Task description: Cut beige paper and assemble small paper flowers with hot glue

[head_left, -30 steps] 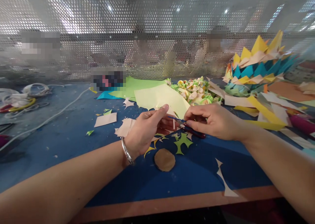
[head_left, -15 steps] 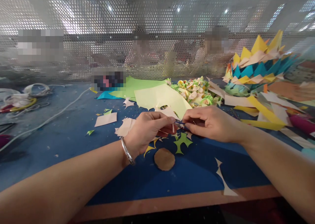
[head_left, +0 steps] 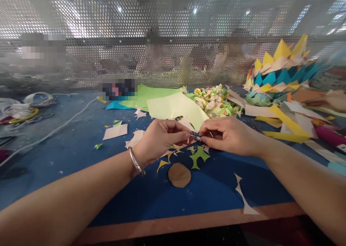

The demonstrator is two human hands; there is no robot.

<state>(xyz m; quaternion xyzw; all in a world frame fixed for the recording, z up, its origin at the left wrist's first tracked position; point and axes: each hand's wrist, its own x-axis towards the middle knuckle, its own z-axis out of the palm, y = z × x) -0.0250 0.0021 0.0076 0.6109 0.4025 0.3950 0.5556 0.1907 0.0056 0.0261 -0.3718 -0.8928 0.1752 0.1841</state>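
Observation:
My two hands meet fingertip to fingertip over the blue table (head_left: 81, 148). My right hand (head_left: 229, 134) pinches a thin blue stick (head_left: 195, 134), whose end pokes out toward the left. My left hand (head_left: 162, 139), with a silver bangle on its wrist, is closed on a small pale paper piece (head_left: 186, 142) and touches the stick's end. Just below the hands lie a green cut-out scrap (head_left: 200, 154), small yellow scraps (head_left: 162, 164) and a brown paper disc (head_left: 178, 174).
A pale green sheet (head_left: 175, 107) lies just behind the hands, beside a pile of small paper flowers (head_left: 213, 99). Stacked coloured paper triangles (head_left: 278, 73) and strips fill the right side. A white cable (head_left: 54, 130) crosses the left. A perforated screen (head_left: 173, 40) backs the table, with people behind it.
My hands have closed in on each other until the fingertips touch. My left thumb, raised earlier, has come down into a pinch. The red-handled tool under my right hand is no longer visible.

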